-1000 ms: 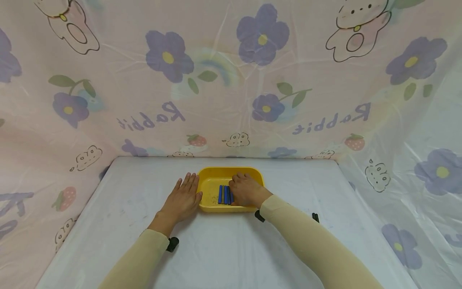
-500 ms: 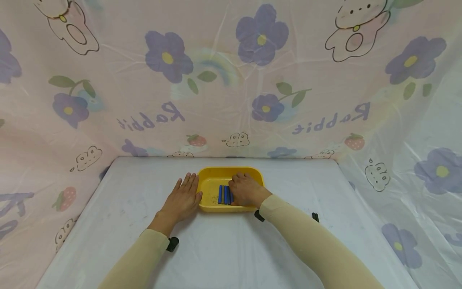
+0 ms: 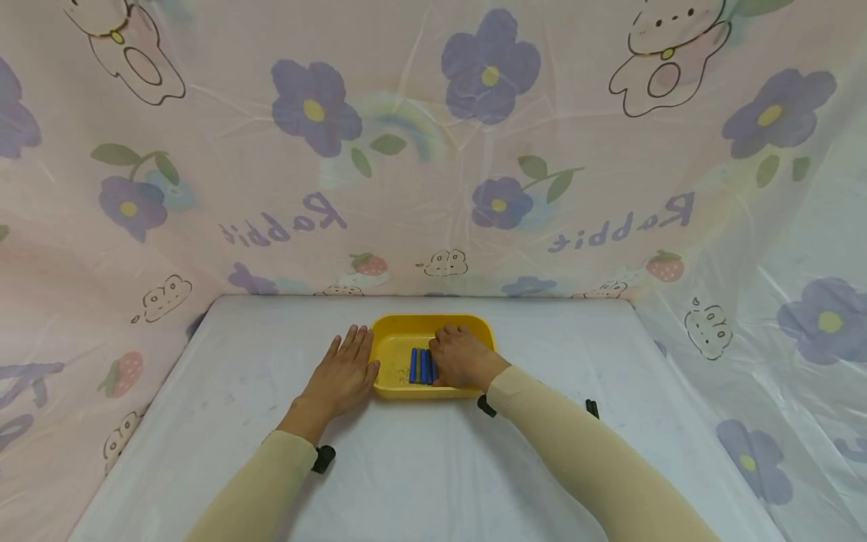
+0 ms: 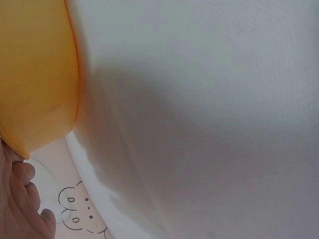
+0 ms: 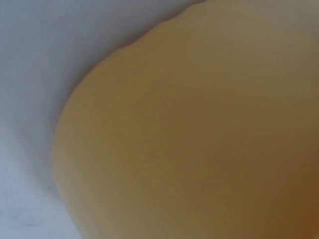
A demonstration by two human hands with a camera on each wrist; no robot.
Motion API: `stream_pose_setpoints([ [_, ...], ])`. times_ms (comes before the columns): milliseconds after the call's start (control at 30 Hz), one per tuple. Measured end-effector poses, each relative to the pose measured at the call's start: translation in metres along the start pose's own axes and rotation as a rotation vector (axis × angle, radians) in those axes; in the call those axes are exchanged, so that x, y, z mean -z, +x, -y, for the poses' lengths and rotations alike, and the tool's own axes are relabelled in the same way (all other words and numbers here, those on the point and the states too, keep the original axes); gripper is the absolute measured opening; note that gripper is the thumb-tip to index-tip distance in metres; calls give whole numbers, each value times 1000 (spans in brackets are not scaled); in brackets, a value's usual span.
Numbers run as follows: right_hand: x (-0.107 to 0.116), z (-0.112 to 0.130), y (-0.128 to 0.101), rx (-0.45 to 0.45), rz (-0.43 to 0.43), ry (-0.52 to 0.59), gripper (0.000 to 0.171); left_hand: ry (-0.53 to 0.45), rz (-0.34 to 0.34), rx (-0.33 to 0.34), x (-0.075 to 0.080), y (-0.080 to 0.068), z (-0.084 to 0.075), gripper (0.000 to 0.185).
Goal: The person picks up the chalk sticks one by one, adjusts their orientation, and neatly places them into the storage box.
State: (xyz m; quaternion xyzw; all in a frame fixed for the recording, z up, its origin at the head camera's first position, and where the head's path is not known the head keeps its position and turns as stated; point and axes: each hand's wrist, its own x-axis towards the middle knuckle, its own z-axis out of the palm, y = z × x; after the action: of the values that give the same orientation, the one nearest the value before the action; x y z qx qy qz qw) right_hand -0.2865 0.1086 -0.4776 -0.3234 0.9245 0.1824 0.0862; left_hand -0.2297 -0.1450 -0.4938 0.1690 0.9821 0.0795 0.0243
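Note:
A yellow tray (image 3: 393, 342) sits at the back middle of the table. Several slim blue sticks (image 3: 414, 366) lie side by side on its floor, running front to back. My left hand (image 3: 342, 373) lies with straight fingers along the tray's left wall; in the left wrist view its fingers (image 4: 24, 173) touch the rim. My right hand (image 3: 463, 357) reaches over the front rim into the tray, its fingers curled at the far end of the rightmost sticks and its thumb at the near end. It covers part of that row. The tray's outer wall (image 5: 174, 124) fills most of the right wrist view.
Two short black sticks (image 3: 592, 408) lie on the white tabletop (image 3: 406, 474), right of the tray and beside the right sleeve (image 3: 582, 452). A patterned cloth (image 3: 433, 181) hangs behind the table and along both sides.

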Motion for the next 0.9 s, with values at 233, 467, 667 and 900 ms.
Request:
stream_pose_setpoints([
  [233, 1, 0, -1, -4, -1, 6, 78, -17, -13, -3, 0, 0, -1, 70],
  [467, -1, -2, -1, 1, -9, 24, 75, -18, -22, -5, -1, 0, 0, 70],
  [667, 0, -3, -3, 0, -14, 46, 76, -20, -17, -1, -2, 0, 0, 70],
  [900, 5, -5, -6, -9, -14, 59, 78, -15, -17, 3, -4, 1, 1, 70],
])
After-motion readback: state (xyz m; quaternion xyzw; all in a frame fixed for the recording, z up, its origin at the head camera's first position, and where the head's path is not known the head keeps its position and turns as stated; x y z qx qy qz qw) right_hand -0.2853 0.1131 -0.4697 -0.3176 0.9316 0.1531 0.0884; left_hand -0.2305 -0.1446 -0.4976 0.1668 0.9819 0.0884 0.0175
